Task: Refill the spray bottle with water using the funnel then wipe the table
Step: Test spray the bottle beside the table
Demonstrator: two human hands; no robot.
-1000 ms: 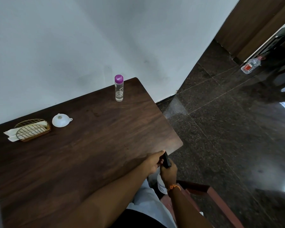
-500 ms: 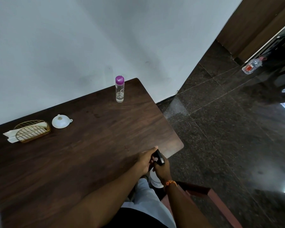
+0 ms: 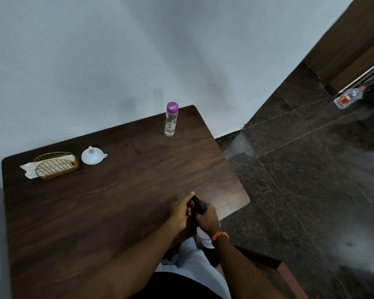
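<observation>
Over the near right part of the dark wooden table (image 3: 95,201), both my hands hold a spray bottle (image 3: 206,239) with a black spray head (image 3: 199,204) and a white body. My right hand (image 3: 207,219) grips its neck, and my left hand (image 3: 179,211) has its fingers curled round the black head. Most of the white body is hidden behind my right wrist. A white funnel (image 3: 92,155) lies upside down at the back left. Near the far right corner a clear water bottle (image 3: 171,119) with a purple cap stands upright.
A gold wire holder (image 3: 55,166) with white napkins (image 3: 27,169) sits left of the funnel. A white wall runs behind the table. Dark polished floor lies to the right, with a plastic bottle (image 3: 348,98) on it far off. A reddish wooden chair edge (image 3: 283,268) is below my right arm.
Both hands have brought the spray bottle up from beside the table's near edge to over the tabletop, moving forward and left.
</observation>
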